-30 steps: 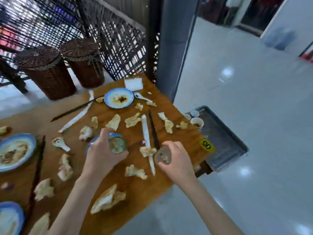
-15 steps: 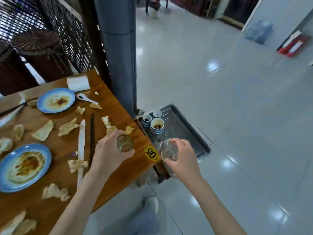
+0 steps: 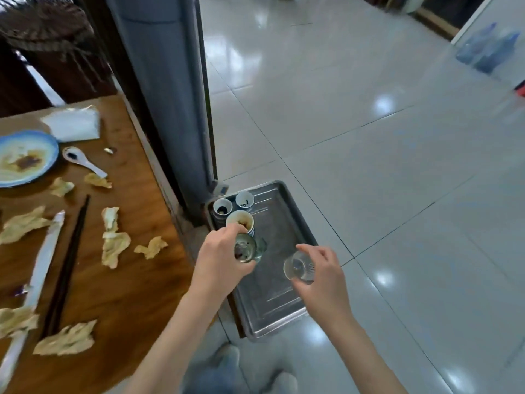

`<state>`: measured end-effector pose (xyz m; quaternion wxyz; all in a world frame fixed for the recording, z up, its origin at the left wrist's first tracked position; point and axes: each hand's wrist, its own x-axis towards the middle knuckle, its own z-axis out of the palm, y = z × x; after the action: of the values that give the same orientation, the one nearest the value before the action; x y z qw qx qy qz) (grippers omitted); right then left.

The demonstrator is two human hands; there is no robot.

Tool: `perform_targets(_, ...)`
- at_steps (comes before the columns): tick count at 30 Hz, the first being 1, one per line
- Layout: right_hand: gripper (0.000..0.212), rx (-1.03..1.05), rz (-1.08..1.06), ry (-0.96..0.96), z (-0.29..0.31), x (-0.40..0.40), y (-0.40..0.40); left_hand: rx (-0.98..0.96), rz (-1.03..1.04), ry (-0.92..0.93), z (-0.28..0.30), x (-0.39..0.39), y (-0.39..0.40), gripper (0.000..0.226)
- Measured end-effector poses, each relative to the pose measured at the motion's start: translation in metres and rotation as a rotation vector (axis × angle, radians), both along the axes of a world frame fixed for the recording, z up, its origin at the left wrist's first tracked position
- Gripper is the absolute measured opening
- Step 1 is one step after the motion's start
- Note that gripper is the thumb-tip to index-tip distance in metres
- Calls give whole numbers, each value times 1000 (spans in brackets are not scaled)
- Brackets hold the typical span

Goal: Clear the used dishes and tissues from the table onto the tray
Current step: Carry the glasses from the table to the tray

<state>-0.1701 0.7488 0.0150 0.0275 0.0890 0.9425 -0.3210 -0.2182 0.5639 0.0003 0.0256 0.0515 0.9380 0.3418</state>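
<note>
Fingers (image 3: 227, 231) of my left hand (image 3: 218, 260) grasp a dirty glass (image 3: 245, 248), my right hand (image 3: 321, 277) a clear glass (image 3: 298, 269), both over the tray (image 3: 272, 297). Three cups (image 3: 240, 220) sit there; plate (image 3: 25, 157), spoon (image 3: 82, 162), chopsticks (image 3: 68, 265) and tissues (image 3: 113, 245) remain on the bench (image 3: 127, 294).

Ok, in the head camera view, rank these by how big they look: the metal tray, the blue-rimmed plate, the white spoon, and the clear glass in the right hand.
1. metal tray
2. blue-rimmed plate, partly cut off by the frame edge
3 and 4. white spoon and clear glass: they look alike, and the glass is nearer the camera, so I won't rank them.
</note>
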Motion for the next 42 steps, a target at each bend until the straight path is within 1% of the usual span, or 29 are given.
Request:
perform_targets(3,53,-18,49,-12,-31,-20,18,6,91,-47,-29,-4,26,56)
perform_targets(6,57,-7,146,-49,-68,-39,32,20,191,-100,-62,-5,49,54)
perform_targets(11,62,-37,289,-89,-134,-60,42,-4,313,-164,-118,-8,69,55)
perform_targets(15,69,-36,354,-113,-189,-71,44,-28,367,-204,-164,-5,74,56)
perform_targets(23,78,-59,383,-139,-278,-80,40,-59,386,-226,-247,-1,77,59)
perform_targets(27,84,-75,386,-130,-306,-80,34,-69,419,-218,-277,4,78,61)
perform_targets(32,89,-83,362,-125,-323,-84,27,-57,489,-195,-299,3,78,68)
perform_targets(42,93,-84,334,-160,-332,-96,18,-1,553,-199,-309,-13,86,72)
